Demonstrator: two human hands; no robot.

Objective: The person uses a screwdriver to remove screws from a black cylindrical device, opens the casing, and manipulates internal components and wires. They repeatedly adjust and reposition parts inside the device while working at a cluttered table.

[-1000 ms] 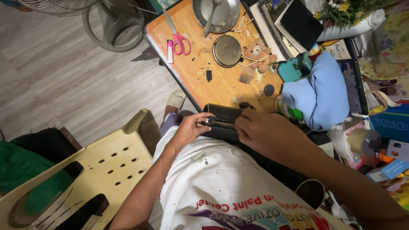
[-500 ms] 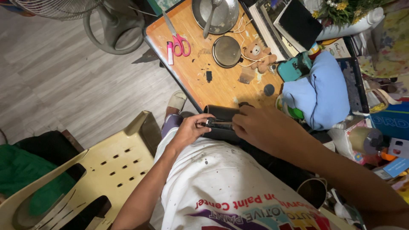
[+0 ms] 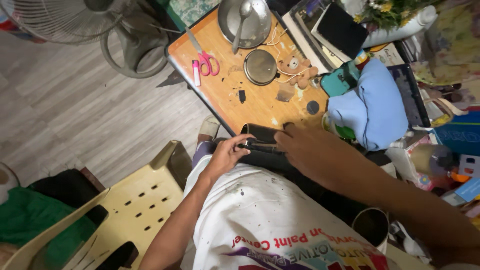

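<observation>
Black and apparently soft, like leather or vinyl, the folded pouch (image 3: pixel 265 145) lies on the person's lap at the near edge of the counter (image 3: pixel 260 102), the left hand (image 3: pixel 227 155) pinching its left end and the right hand (image 3: pixel 312 155) pressing flat on top, so it likely flexes, weighs little and is best held by its firm edges.

Dark, blank tablet screen (image 3: pixel 342 30) lying tilted atop the books at the table's far edge. Blue rectangular box (image 3: pixel 457 132) standing at far right, beside the blue cloth. Small white-and-blue packets (image 3: pixel 467 172) lying just below it, too blurred for detail.
</observation>
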